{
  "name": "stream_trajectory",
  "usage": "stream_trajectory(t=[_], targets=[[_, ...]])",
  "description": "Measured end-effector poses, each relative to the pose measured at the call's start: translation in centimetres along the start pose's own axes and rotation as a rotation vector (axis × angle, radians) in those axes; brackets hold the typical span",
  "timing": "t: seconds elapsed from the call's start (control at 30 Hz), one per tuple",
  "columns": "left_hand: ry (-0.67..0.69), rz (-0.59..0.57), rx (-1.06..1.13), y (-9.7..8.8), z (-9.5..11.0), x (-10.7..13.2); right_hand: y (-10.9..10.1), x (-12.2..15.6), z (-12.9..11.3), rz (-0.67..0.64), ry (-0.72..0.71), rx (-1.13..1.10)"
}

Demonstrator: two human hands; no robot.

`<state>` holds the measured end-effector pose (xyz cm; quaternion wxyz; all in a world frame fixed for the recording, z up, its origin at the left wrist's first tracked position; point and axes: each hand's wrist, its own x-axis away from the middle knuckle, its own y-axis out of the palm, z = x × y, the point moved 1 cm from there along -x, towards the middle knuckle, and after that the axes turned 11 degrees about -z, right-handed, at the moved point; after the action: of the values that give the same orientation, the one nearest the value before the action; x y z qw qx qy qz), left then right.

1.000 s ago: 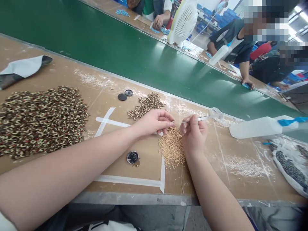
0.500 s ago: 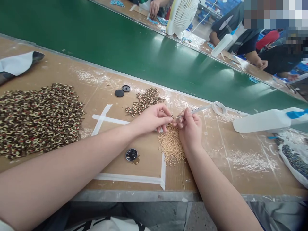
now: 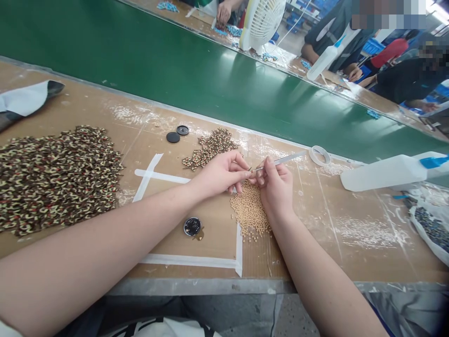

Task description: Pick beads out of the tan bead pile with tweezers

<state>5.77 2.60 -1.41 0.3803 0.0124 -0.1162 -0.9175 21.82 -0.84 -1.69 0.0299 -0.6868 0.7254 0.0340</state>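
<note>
My left hand (image 3: 224, 172) is closed in a pinch on a small dark piece (image 3: 249, 169), mostly hidden by the fingertips. My right hand (image 3: 277, 185) grips a slim silvery metal tool (image 3: 291, 157), whose tip meets the piece at the left fingertips. Whether the tool has one blade or two I cannot tell. Just below both hands lies a heap of small beige beads (image 3: 250, 210). Behind the left hand is a small pile of brown and cream pieces (image 3: 217, 142). A round dish of black paste (image 3: 192, 226) sits nearer the table edge.
A large heap of similar pieces (image 3: 59, 182) covers the left. Two black lids (image 3: 173, 137), a tape roll (image 3: 319, 156), a white bottle (image 3: 384, 174) and a bag of dark bits (image 3: 431, 229) lie around. Beyond runs a green belt (image 3: 196, 79), with a fan (image 3: 263, 23) and co-workers across it.
The tool's tip has moved left to the piece in my left fingers, as my right hand shifted slightly left. The left hand has barely moved. A co-worker's hand across the belt changed position.
</note>
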Motion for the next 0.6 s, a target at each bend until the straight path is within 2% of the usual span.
stream_trajectory(t=[0.23,0.43,0.6], targets=[[-0.022,0.004,-0.032,0.11,0.31,0.24,0.0,0.08,0.01,0.033,0.015,-0.019],[-0.016,0.011,-0.047,0.07,0.17,0.26,0.01,0.09,0.17,0.002,-0.012,0.049],[-0.001,0.017,-0.058,0.09,-0.02,0.3,0.16,0.14,0.02,0.037,-0.009,-0.012]])
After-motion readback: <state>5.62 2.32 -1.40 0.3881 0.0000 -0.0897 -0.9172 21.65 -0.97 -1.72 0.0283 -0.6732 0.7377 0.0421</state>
